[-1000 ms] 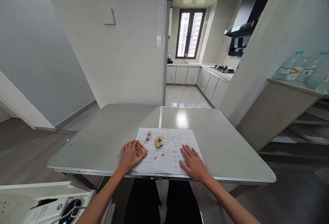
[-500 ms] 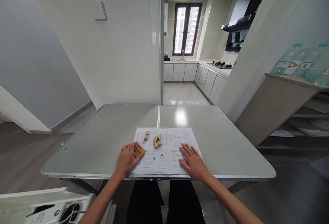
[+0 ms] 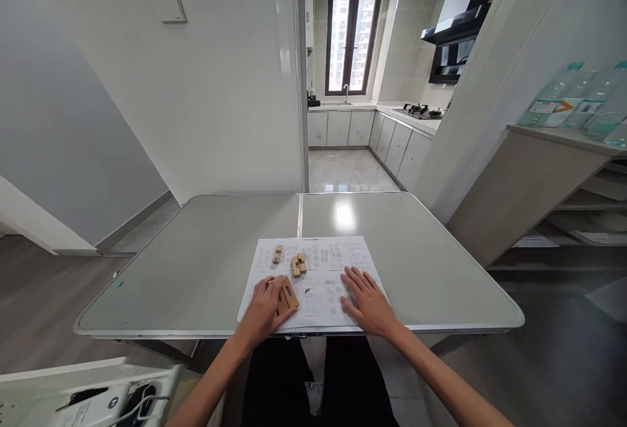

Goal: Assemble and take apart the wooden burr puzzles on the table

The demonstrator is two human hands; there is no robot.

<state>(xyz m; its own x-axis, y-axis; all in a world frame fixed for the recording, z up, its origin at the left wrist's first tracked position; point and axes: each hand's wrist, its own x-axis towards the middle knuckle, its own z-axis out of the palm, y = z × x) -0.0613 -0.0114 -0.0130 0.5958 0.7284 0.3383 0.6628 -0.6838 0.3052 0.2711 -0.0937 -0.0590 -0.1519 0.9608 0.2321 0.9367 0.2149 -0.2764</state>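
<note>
A printed sheet of diagrams (image 3: 323, 264) lies on the grey table (image 3: 196, 264) near its front edge. My left hand (image 3: 267, 306) is closed round a notched wooden puzzle block (image 3: 288, 296) over the sheet's lower left part. My right hand (image 3: 367, 300) lies flat on the sheet's right side, fingers spread, holding nothing. Farther up the sheet rest a cluster of wooden blocks (image 3: 298, 264) and a small single wooden piece (image 3: 277, 255).
A seam (image 3: 300, 215) runs down the table's middle. A shelf unit with plastic bottles (image 3: 568, 97) stands to the right. A white box with cables (image 3: 98, 397) sits at lower left. A kitchen doorway (image 3: 353, 87) opens beyond the table.
My left hand has carried the notched block to the right, from the sheet's left edge onto the sheet. The camera has tilted slightly. My right hand has stayed flat on the paper.
</note>
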